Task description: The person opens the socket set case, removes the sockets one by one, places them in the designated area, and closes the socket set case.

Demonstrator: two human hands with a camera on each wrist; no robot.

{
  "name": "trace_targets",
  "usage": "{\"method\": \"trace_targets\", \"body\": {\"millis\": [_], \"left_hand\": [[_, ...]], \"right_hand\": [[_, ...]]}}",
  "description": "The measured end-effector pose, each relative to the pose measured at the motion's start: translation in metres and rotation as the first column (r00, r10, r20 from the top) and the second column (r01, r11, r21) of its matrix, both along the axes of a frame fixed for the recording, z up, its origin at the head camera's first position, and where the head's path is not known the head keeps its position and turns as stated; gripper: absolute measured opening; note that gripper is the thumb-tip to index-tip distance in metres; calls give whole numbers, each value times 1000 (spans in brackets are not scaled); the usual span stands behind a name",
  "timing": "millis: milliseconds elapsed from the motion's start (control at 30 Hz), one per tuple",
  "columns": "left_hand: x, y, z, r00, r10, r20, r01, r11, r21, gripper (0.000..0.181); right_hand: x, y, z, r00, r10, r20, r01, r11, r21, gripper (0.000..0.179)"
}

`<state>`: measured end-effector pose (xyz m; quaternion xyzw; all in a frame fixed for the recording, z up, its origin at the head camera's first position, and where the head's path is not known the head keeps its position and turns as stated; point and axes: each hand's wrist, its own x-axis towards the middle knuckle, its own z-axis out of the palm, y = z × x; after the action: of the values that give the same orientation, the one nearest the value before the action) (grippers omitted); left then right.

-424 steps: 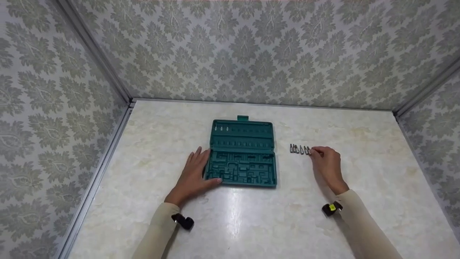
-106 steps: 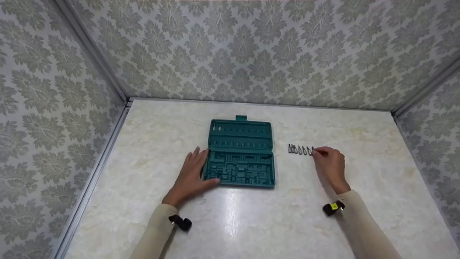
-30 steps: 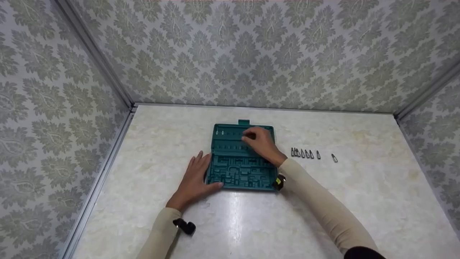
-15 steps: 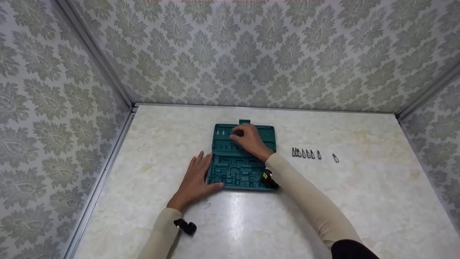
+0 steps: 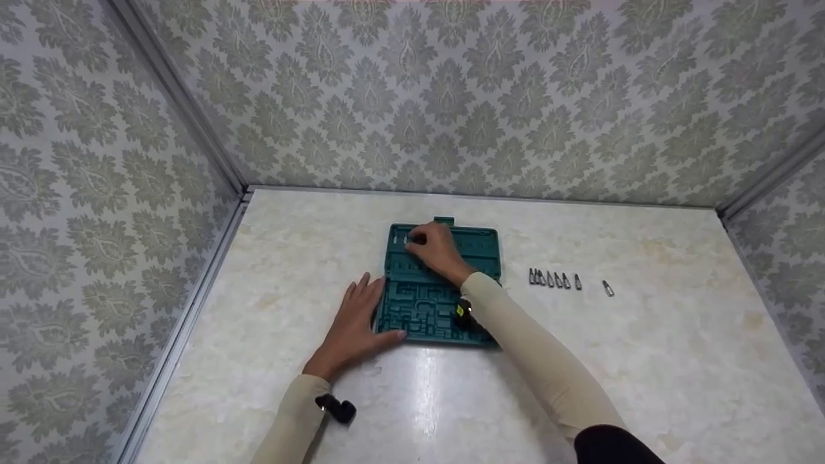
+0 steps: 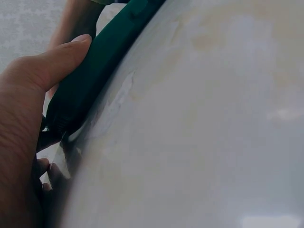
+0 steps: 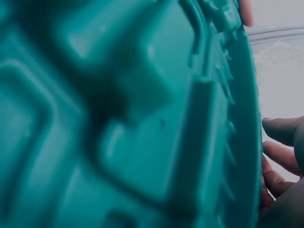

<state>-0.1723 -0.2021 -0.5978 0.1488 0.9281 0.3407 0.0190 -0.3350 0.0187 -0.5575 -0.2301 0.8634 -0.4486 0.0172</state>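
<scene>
A green plastic tool case lies unfolded on the table, its lid part at the back. My left hand rests at its front left corner, fingers along the left side. In the left wrist view the thumb lies on the case edge. My right hand reaches over the lid part, thumb and forefinger at the second of two small metal driver bits in the slots. I cannot tell whether they pinch it. The other bit sits at the far left. Moulded recesses fill the right wrist view.
On the table right of the case, several loose metal bits stand in a row, with one bit farther right. Patterned walls border the table at the back and sides.
Since 14.1 s ago, the third bit has left the lid slots and the loose row has grown. My right hand has moved from the row to the lid, then leftward. My left hand stays put.
</scene>
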Motion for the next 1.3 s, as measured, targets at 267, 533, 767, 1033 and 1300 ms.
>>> {"method": "trace_targets", "body": {"millis": [267,533,767,1033,1300], "left_hand": [[-2,2,1,1000,-15,2,15,1000,-3,124],[-1,-1,1,1000,-18,1,18,1000,-4,123],[-1,-2,-2,1000,-6,18,6,1000,-3,122],[-1,0,-2,1000,-15,14,15,1000,3,123],[-1,-1,0,1000,-16,18,16,1000,0,123]], "right_hand": [[-1,-3,1,997,-64,45,60,994,90,33],[0,-10,1,997,-68,28,64,988,143,37],[0,-15,1,993,-105,52,97,986,139,31],[1,-17,3,985,-149,85,139,984,111,24],[-1,-18,2,971,-180,154,174,983,56,22]]}}
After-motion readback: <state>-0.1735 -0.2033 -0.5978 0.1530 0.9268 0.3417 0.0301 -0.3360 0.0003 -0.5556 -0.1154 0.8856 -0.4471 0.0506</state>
